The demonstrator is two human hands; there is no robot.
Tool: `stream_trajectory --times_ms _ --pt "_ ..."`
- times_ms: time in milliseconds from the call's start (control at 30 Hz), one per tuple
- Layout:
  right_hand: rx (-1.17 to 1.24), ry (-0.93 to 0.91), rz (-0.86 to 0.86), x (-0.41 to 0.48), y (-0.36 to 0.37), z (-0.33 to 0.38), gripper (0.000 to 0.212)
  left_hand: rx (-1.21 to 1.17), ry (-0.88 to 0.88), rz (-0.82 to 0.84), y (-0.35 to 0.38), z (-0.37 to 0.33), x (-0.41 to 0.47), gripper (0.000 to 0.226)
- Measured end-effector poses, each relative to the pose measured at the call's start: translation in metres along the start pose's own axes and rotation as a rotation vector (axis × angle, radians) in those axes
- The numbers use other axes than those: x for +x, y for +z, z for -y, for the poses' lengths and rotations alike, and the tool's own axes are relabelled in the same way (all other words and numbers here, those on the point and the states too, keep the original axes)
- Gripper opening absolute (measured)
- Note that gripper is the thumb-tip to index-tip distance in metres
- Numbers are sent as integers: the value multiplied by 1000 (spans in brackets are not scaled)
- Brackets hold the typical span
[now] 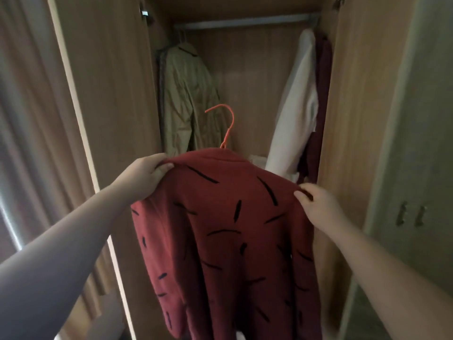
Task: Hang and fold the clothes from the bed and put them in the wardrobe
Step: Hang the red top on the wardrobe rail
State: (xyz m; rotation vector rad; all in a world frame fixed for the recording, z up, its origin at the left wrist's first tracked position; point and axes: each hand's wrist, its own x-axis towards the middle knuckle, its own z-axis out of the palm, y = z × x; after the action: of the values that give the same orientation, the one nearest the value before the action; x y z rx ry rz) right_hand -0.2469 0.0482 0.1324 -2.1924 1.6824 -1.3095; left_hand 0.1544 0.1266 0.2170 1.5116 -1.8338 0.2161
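A dark red garment (230, 231) with short black dashes hangs on an orange hanger (226, 123), held up in front of the open wardrobe (247, 77). My left hand (144, 175) pinches its left shoulder. My right hand (316, 204) pinches its right shoulder. The hanger's hook sticks up above the collar, well below the metal rail (245, 20) and free of it. The garment's lower part runs out of the bottom of the frame.
A khaki jacket (188, 94) hangs at the rail's left end; a white garment (296, 106) and a dark red one (321, 94) hang at the right. Wardrobe doors stand open on both sides (107, 94). Curtains (29, 119) hang at the far left.
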Motion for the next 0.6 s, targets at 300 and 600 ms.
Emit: stream_trajectory --times_ms 300,600 --pt "-316 -261 -373 48 50 50 25 -86 -78 163 13 44 30 22" --pt "-171 -326 -485 79 97 141 39 -139 6 54 -2 56 74 19"
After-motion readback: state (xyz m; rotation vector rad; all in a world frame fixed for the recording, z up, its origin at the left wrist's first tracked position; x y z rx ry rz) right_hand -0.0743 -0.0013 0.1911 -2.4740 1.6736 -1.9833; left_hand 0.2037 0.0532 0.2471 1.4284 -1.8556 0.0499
